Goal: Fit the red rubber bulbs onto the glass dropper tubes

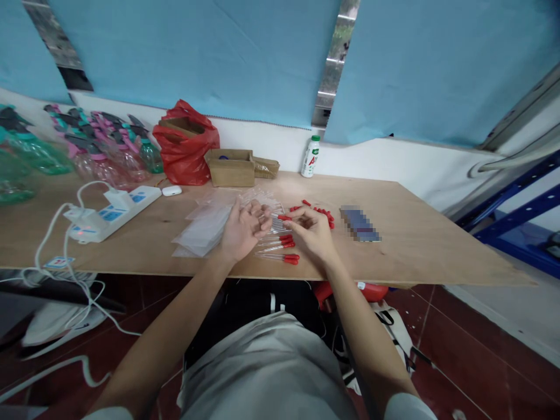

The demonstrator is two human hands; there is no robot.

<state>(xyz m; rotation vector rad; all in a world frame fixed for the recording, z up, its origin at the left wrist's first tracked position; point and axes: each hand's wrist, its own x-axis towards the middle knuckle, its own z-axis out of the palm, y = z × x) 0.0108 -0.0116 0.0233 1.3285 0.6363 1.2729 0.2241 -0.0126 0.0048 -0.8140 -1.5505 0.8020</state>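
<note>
My left hand [245,228] is turned palm up over the plastic bags, its fingers loosely curled and the thumb apart. I see nothing held in it, though a thin clear tube could be lost in the blur. Just to its right, my right hand [312,230] pinches a red rubber bulb [284,217] between thumb and fingertips. Below the hands lie several glass droppers [280,258] with red bulbs, side by side. Loose red bulbs [324,214] are heaped beyond my right hand, partly hidden by it. Thin clear tubes [262,196] lie behind my left fingers.
Clear plastic bags [199,230] lie left of my hands. Behind stand a cardboard box [231,169], a red plastic bag [186,146] and a white bottle [310,157]. Leftward are a power strip [116,216] with cables and several spray bottles [102,166]. A blurred-out phone-like object [360,224] lies rightward.
</note>
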